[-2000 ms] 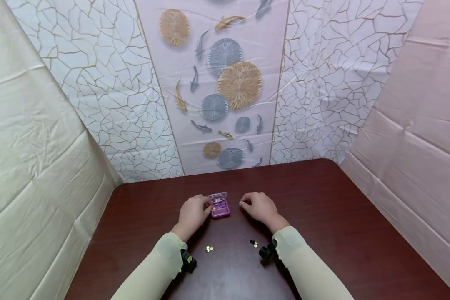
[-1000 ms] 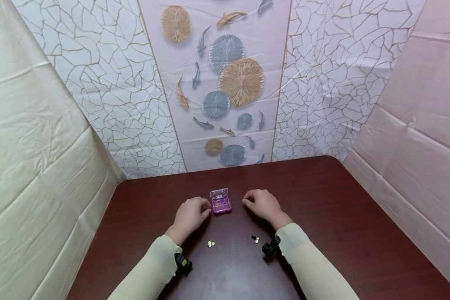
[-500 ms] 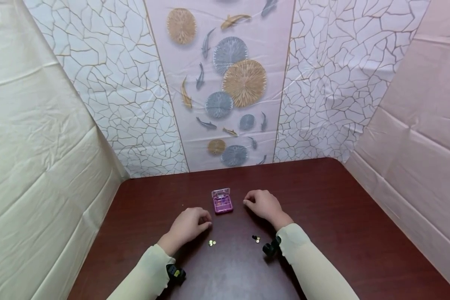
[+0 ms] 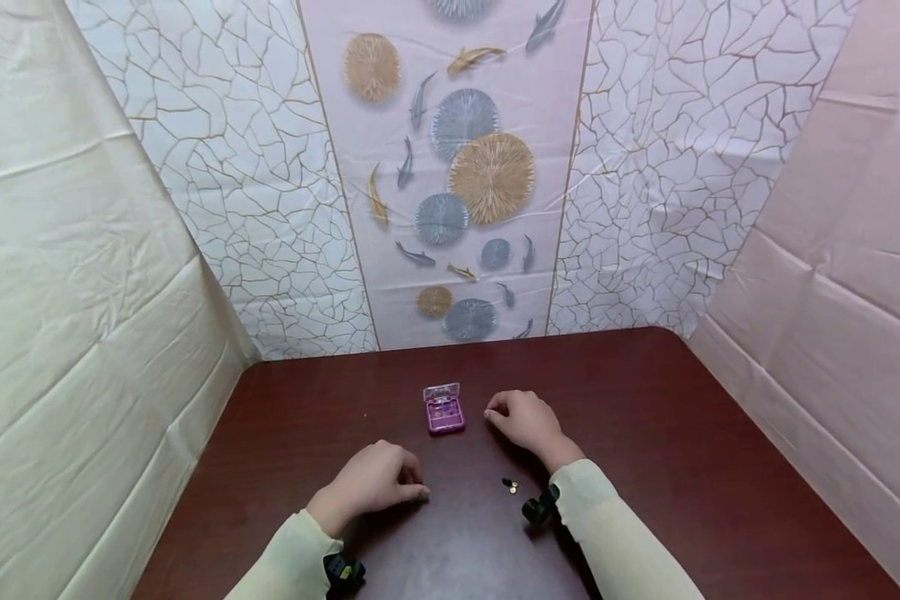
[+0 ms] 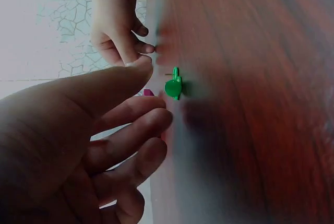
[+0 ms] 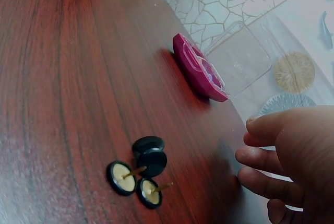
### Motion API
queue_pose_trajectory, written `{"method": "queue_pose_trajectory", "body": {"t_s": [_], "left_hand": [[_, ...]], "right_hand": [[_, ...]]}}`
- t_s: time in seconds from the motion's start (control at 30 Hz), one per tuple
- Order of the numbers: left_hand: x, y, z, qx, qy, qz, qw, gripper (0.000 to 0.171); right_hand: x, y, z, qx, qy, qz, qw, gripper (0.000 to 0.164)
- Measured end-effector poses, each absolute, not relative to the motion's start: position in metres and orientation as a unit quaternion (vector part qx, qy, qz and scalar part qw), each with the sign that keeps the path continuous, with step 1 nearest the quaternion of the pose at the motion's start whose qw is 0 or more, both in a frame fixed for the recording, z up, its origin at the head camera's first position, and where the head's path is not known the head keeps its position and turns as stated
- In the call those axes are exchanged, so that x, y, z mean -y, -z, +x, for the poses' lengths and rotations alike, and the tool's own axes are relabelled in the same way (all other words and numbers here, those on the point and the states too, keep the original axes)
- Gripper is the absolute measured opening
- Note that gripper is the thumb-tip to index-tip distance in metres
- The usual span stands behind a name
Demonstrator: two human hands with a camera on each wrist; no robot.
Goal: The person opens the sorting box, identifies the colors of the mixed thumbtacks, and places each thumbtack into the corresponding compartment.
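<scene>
My left hand (image 4: 375, 479) hovers low over the table, thumb and fingers apart and holding nothing. Just beyond its fingertips, green thumbtacks (image 5: 174, 86) lie in the left wrist view; in the head view the hand hides them. My right hand (image 4: 527, 423) rests on the table with loosely curled fingers and nothing in them. To its left stands a small magenta compartment box (image 4: 445, 417), its clear lid (image 6: 241, 59) raised and small coloured bits inside. Several black thumbtacks (image 6: 151, 162) with gold undersides lie together near the right wrist.
The dark red-brown wooden table (image 4: 615, 375) reaches back to a patterned cloth wall (image 4: 450, 208). Plain pale cloth hangs at left (image 4: 67, 333) and right (image 4: 832, 292). A tiny pale speck (image 4: 365, 415) lies left of the box.
My left hand has drawn back from the box toward me, coming over the green thumbtacks that were in plain sight. My right hand has stayed nearly in place.
</scene>
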State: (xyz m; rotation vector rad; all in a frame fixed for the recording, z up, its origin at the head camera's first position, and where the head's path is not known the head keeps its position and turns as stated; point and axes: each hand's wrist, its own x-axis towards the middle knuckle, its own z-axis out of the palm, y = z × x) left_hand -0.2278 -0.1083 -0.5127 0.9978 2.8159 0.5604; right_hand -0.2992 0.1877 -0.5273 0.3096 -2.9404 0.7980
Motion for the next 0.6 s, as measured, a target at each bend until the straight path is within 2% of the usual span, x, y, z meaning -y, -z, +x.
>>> {"method": "queue_pose_trajectory", "body": {"t_s": [0.17,0.4,0.6], "left_hand": [[0.1058,0.5133,-0.2240,-0.928,-0.178,0.324,0.047,0.020],[0.1021,0.5152,-0.2227,-0.926,-0.177,0.328,0.056,0.013],[0.0992,0.5149,-0.2226,-0.927,-0.162,0.337,0.034,0.013]], "right_hand": [[-0.1886,0.5284,-0.2986,0.959,-0.261,0.099,0.042,0.009],[-0.1892,0.5282,-0.2978,0.959,-0.263,0.097,0.040,0.009],[-0.1904,0.5272,-0.2973,0.958,-0.264,0.103,0.050,0.008]]}}
